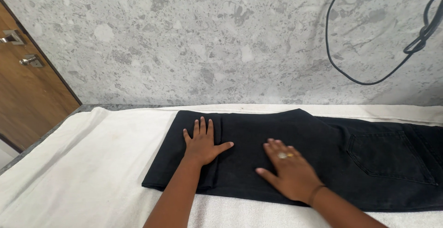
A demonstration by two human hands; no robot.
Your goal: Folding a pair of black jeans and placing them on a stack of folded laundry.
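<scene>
wood door (25, 94) with metal handles stands at far left, beside the speckled grey wall (207, 39). white cloth (92, 163) covers the counter. on it lie folded black jeans (323, 154), running off to the right. my left hand (201, 142) lies flat on their left end, fingers spread, its grip wide and holding nothing. my right hand (288, 172), ringed, presses flat near the middle, likewise wide. black cable (369, 71) hangs at upper right.

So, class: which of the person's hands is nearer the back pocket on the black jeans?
Right. The right hand lies flat just left of the back pocket; the left hand rests farther away, near the folded end.
</scene>
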